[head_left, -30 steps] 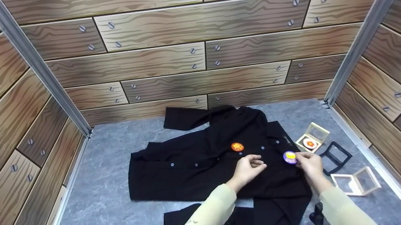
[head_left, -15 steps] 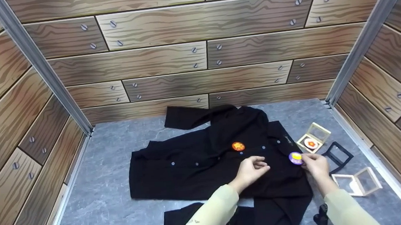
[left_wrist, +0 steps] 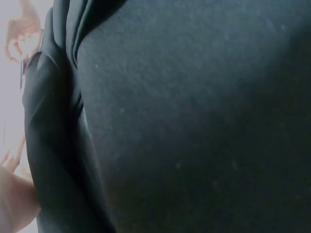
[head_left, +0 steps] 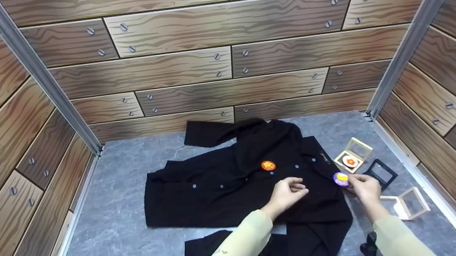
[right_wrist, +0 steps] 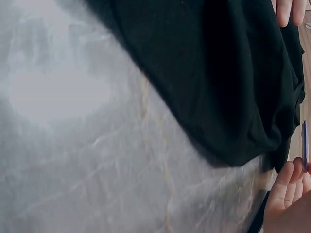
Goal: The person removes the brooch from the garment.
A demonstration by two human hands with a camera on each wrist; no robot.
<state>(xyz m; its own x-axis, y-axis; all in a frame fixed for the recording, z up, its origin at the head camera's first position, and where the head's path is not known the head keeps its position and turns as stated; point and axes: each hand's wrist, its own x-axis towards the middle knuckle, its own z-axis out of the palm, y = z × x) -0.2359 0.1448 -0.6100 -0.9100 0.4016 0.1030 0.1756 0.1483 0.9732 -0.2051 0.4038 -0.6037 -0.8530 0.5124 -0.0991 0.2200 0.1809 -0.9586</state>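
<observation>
A black button-front shirt (head_left: pixel 201 207) lies spread on the grey floor, its collar to the right. On its chest sits a round orange badge (head_left: pixel 268 165) with a yellow star-like figure. My right hand (head_left: pixel 366 192) pinches a round purple-and-yellow badge (head_left: pixel 341 179) by its edge, beside the shirt's collar; the right wrist view shows that badge (right_wrist: pixel 304 145) edge-on, upright in the fingers. Over the shirt's front is my left hand (head_left: pixel 286 195), fingers loosely bent, holding nothing. Black cloth (left_wrist: pixel 194 116) fills most of the left wrist view.
Right of the collar, an open gold-framed case (head_left: pixel 353 156) holds a white badge with a red flower. Near it are an open black-framed case (head_left: pixel 383 172) and an open pale-framed case (head_left: pixel 411 207). A small black object (head_left: pixel 369 247) is by the right sleeve. Wood-patterned walls (head_left: pixel 174 71) enclose the floor.
My right hand has moved to the right with the purple badge, from over the shirt to the collar's edge, near the cases. The left hand has shifted only slightly right.
</observation>
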